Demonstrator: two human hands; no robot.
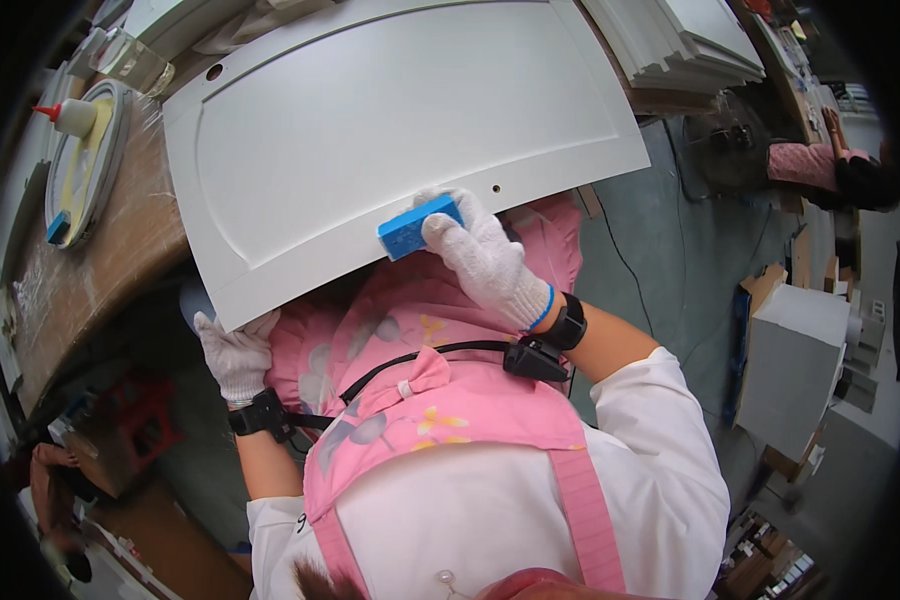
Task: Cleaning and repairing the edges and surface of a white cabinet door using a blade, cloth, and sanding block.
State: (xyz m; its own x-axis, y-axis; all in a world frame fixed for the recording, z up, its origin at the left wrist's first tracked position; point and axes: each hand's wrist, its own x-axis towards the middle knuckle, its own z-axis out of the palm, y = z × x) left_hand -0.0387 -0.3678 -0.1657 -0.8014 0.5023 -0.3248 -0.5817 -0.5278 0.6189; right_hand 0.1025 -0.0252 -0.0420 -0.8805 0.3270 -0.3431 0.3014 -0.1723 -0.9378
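Note:
A white cabinet door panel with a recessed middle and a small hole near its near edge lies tilted before me, partly over the workbench. In its white knit glove, my right hand grips a blue sanding block against the panel's near border. My left hand, gloved too, holds the panel's near left corner, with the thumb on the outer side and some fingers hidden behind it. Below the panel, a pink apron covers my lap.
On the film-covered workbench at left sits a pail lid with yellowish paste, a red-tipped squeeze bottle and a small blue block. White panels are stacked far right. A fan, floor cables and another person are at right.

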